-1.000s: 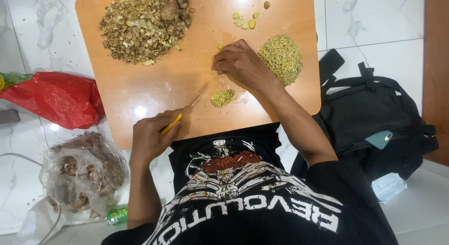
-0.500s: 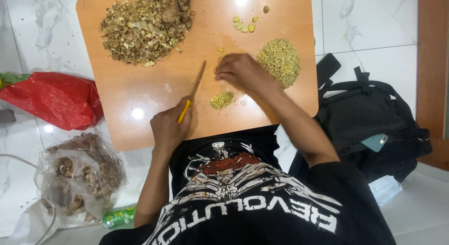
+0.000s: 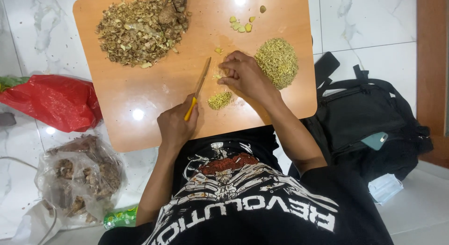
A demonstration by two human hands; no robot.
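Note:
My left hand (image 3: pixel 175 128) grips the yellow handle of a small knife (image 3: pixel 201 81), its blade pointing away across the wooden board (image 3: pixel 140 100). My right hand (image 3: pixel 243 76) has its fingertips pinched on a small yellowish piece right beside the blade. A little heap of chopped bits (image 3: pixel 219 100) lies just below that hand. To its right sits a larger mound of fine chopped bits (image 3: pixel 277 62). A few yellow chunks (image 3: pixel 241 26) rest at the far edge, and a big pile of brown peelings (image 3: pixel 140 27) fills the far left.
The board lies on a white marble floor. A red plastic bag (image 3: pixel 51 102) and a clear bag of brown roots (image 3: pixel 77 177) are on the left, with a green packet (image 3: pixel 120 218) near my elbow. A black backpack (image 3: pixel 369 123) and a face mask (image 3: pixel 386 186) are on the right.
My left hand brought the knife from the board's near edge up toward the right hand, so the blade now stands beside the pinched piece. My right hand stayed near the small heap.

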